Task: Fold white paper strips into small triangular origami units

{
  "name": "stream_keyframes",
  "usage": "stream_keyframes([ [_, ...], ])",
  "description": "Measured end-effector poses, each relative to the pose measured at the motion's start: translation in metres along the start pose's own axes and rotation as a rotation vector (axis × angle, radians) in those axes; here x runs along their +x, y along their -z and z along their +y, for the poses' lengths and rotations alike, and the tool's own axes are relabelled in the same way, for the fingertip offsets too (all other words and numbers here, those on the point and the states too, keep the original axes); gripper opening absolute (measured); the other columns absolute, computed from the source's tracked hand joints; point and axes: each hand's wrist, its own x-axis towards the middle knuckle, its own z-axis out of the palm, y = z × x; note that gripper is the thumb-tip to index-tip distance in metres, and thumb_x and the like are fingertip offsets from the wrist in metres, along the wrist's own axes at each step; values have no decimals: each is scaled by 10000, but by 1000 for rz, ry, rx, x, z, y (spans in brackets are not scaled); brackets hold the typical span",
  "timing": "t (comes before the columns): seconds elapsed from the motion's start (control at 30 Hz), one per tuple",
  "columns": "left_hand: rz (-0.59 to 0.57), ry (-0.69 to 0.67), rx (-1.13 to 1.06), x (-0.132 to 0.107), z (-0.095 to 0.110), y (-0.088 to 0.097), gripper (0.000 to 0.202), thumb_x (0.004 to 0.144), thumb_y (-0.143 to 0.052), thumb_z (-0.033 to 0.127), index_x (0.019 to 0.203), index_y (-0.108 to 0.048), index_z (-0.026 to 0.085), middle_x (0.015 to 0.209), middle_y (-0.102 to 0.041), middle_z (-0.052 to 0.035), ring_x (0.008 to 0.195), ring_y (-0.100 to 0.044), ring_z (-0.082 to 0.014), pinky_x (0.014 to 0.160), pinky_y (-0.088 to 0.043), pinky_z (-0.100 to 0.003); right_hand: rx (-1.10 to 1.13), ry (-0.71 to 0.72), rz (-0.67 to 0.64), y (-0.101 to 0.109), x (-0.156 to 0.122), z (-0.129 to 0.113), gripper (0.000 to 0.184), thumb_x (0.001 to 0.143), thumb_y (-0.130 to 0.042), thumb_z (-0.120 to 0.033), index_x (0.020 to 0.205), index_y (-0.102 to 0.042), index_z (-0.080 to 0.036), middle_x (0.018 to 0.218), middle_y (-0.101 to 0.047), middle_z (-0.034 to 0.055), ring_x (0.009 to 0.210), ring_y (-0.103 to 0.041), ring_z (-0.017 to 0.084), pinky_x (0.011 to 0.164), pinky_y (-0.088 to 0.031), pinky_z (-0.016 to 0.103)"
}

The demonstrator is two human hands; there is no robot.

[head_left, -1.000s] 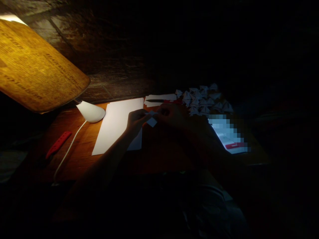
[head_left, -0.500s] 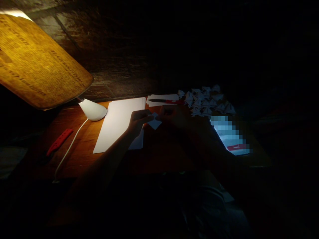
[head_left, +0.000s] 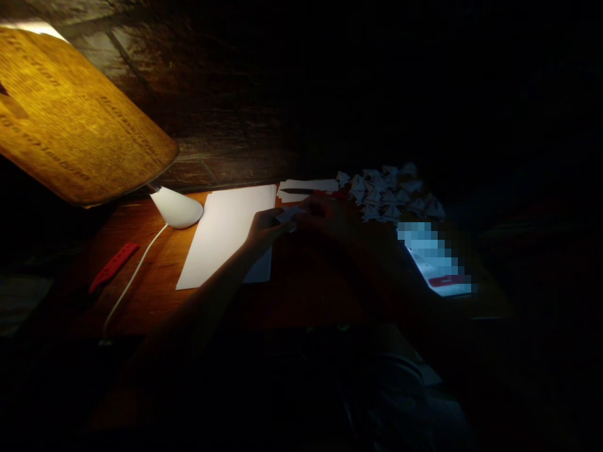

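Between my two hands is a small folded piece of white paper [head_left: 288,215], held above the wooden table. My left hand [head_left: 264,227] pinches its left side between thumb and fingers. My right hand [head_left: 325,216] is closed at its right side, in deep shadow, so its fingertips are hard to make out. Left of and below the hands lies a stack of white paper sheets [head_left: 226,235]. Just behind them, a knife [head_left: 301,191] with a dark blade and red handle rests on smaller white paper pieces [head_left: 325,184].
Many folded paper pieces [head_left: 377,191] are heaped at the back right, with a lit phone [head_left: 438,270] in front of them. A lamp [head_left: 176,209] with a yellow printed shade stands at left, its white cord [head_left: 136,273] running past a red-handled tool [head_left: 114,263].
The paper was a flat diamond hanging below the fingertips; now it is raised and turned between my hands, with less of it showing. My right hand has shifted slightly over it.
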Motion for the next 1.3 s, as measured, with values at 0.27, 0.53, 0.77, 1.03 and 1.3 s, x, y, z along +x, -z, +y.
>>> stream_keyframes([
  [0.27,98,-203,88,8,-13,6,391,696,-877,322,1032,-718,199,1030,-772,-48,923,-736,-188,782,-587,-285,-240,203,-70,4,0,0,52,829,-754,-222,876,-776,-214,1054,-773,63,951,-686,211,829,-548,342],
  [0.53,97,-19,-193,11,-15,8,316,960,-677,520,1017,-708,211,839,-733,-44,707,-701,-157,659,-599,-302,-370,322,-31,5,-1,3,251,824,-657,-50,884,-802,-247,1148,-676,64,1109,-651,222,952,-563,381],
  [0.77,53,-83,-159,8,-7,3,470,696,-933,287,1088,-691,197,918,-742,-24,807,-720,-147,700,-584,-248,-321,361,-34,2,-3,7,293,759,-577,-16,816,-765,-233,1075,-688,62,1042,-657,227,909,-563,389],
  [1.03,-60,-69,-139,3,0,3,424,715,-907,240,1060,-667,184,851,-730,-15,726,-687,-125,665,-548,-246,-142,141,53,4,2,2,83,858,-608,-214,913,-670,-225,949,-737,34,886,-669,205,792,-539,342],
  [1.3,-129,-147,126,6,-10,4,395,732,-840,242,1079,-657,192,870,-747,-30,798,-723,-169,699,-564,-280,-458,104,-77,8,-2,-6,114,815,-685,-109,873,-722,-200,914,-770,44,850,-684,197,779,-506,319],
])
